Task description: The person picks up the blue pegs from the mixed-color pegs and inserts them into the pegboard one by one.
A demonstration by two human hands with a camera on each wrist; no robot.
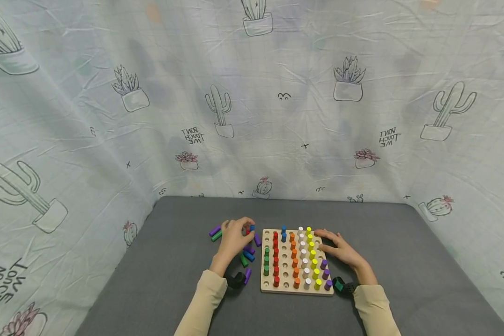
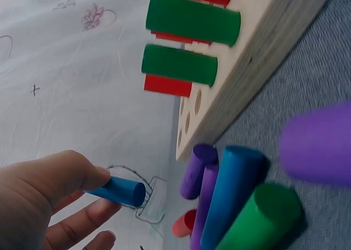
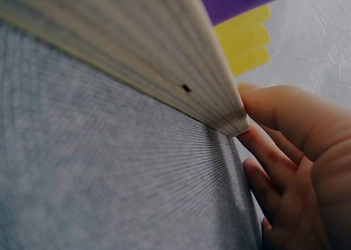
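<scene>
My left hand (image 1: 234,238) pinches a blue peg (image 2: 127,191) between thumb and fingers, just left of a wooden pegboard (image 1: 285,291). At the board's far right corner, my right hand (image 1: 343,249) grips the edge, thumb on the top side and fingertips against the side. Columns of red pegs (image 1: 276,261), orange pegs (image 1: 295,262), white pegs (image 1: 303,253) and yellow pegs (image 1: 312,254) stand in the board. Three green pegs (image 1: 266,261) fill part of the leftmost column. Two blue pegs (image 1: 283,237) stand at the far end of theirs, and three purple pegs (image 1: 325,274) at the near right.
Loose pegs lie left of the board, among them a blue peg (image 1: 248,255), a green peg (image 1: 244,260) and a purple peg (image 1: 247,276). Everything is on a grey table (image 1: 151,280). A cactus-print curtain (image 1: 252,116) hangs behind it.
</scene>
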